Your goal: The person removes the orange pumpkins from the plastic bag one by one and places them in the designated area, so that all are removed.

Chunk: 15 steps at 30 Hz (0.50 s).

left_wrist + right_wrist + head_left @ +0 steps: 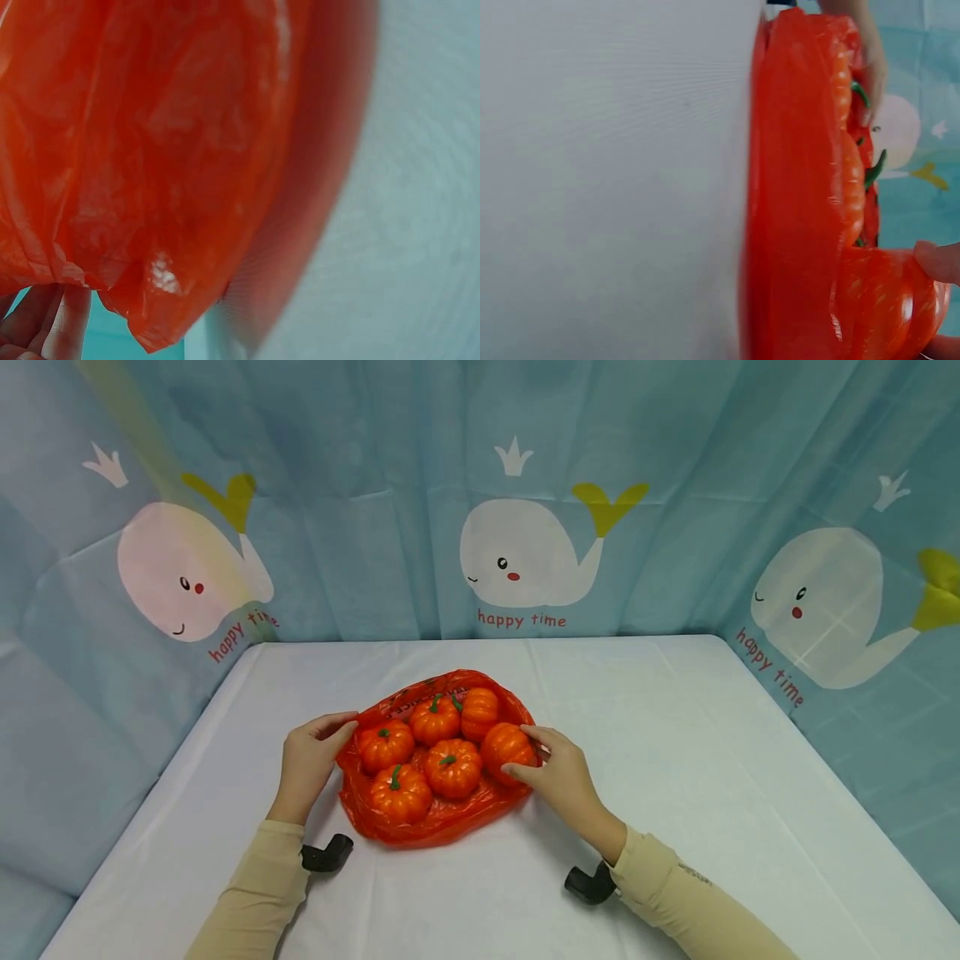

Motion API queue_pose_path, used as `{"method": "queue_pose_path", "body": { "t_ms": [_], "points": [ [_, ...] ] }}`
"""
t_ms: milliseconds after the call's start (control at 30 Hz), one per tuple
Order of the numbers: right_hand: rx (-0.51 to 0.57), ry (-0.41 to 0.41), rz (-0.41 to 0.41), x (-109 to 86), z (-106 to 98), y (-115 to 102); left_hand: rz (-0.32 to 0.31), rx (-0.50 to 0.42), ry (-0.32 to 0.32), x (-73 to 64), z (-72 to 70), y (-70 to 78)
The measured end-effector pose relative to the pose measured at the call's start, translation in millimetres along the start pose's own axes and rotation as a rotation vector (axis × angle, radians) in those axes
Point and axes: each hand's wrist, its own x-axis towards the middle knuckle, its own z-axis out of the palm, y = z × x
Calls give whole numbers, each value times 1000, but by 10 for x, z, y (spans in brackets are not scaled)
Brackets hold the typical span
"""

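Note:
A red plastic bag (442,837) lies spread with its mouth up, several small orange toy pumpkins with green stems inside. My left hand (309,760) is at the bag's left rim, thumb and fingertips pinching the plastic; in the left wrist view its fingers (69,322) show below the bag's side (172,150). On the right, my right hand (558,772) holds the rightmost pumpkin (504,752) between thumb and fingers, at the bag's right edge. The right wrist view shows that pumpkin (889,296) standing above the rim, a fingertip on its top.
A white cloth covers the table (660,735) under the bag. Blue curtains (390,527) printed with whales enclose the back and both sides. Black curved pieces (330,853) stick out at both wrists.

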Motion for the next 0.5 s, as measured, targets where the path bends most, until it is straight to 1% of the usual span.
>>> {"method": "queue_pose_path", "body": {
  "t_ms": [133,333,500],
  "points": [
    [63,-2,27,-2,-45,-37,3,11,4,1,-1,15],
    [115,-8,57,-8,-113,-53,0,28,13,2,2,31],
    [155,-3,68,-7,-204,-77,-1,21,11,3,2,22]
  ]
}}
